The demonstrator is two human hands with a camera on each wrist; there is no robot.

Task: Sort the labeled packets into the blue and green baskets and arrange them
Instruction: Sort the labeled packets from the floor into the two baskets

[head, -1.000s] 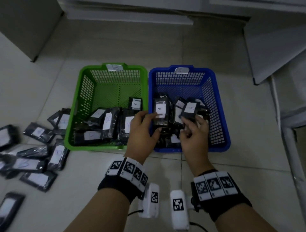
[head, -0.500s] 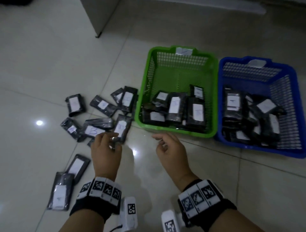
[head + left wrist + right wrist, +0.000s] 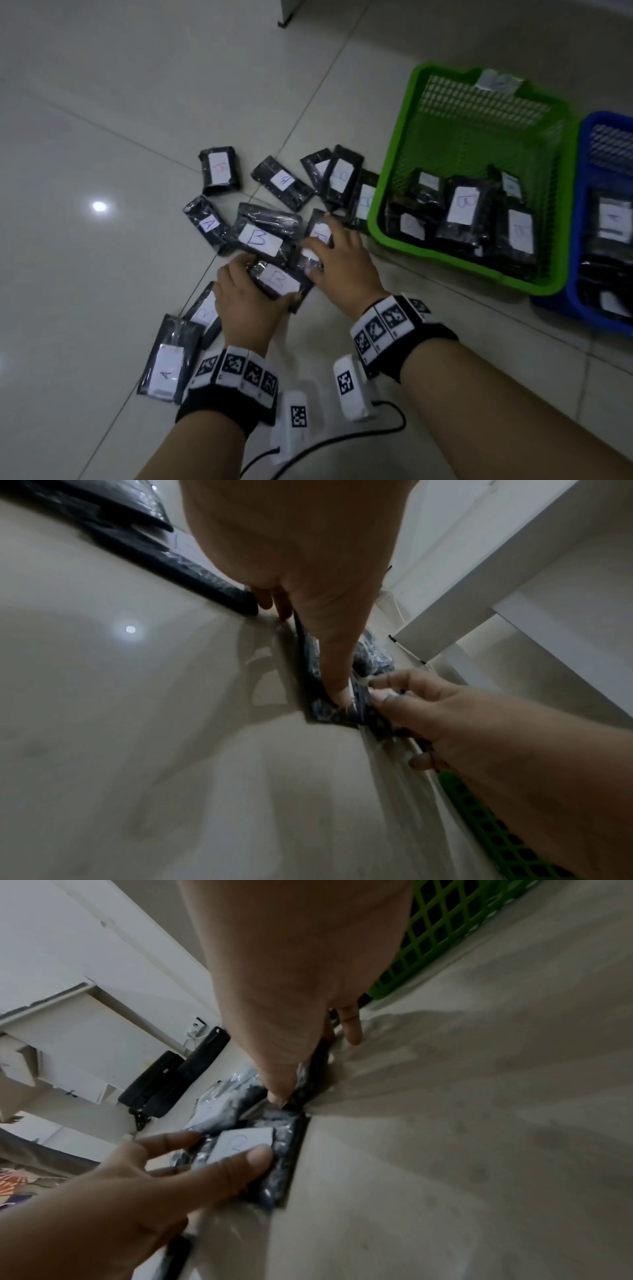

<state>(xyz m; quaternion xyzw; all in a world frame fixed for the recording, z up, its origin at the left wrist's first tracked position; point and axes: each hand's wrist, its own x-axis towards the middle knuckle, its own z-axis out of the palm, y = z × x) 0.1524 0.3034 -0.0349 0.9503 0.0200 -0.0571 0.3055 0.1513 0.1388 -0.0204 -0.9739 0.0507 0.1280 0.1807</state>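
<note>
Several black packets with white A or B labels lie scattered on the floor tiles. My left hand [image 3: 263, 282] grips one B packet [image 3: 279, 281] at the near edge of the pile, thumb on its label and fingers curled over its far side. Just to its right, my right hand [image 3: 313, 255] grips a neighbouring packet [image 3: 308, 256] between thumb and fingers, which also lie over another packet [image 3: 320, 233]. The green basket [image 3: 445, 262] at the right holds several B packets. Beyond it, the blue basket [image 3: 579, 240] is cut off by the frame and holds more packets.
An A packet [image 3: 168, 363] and another packet [image 3: 203, 310] lie near my left wrist. More packets [image 3: 342, 174] crowd the green basket's left wall. A white cabinet foot [image 3: 284, 17] stands at the top. Wrist camera cables [image 3: 342, 442] trail on the floor below my arms.
Both hands left the blue basket and swung left to the floor pile. My left hand has taken hold of a B packet and my right hand has come down on the packet beside it.
</note>
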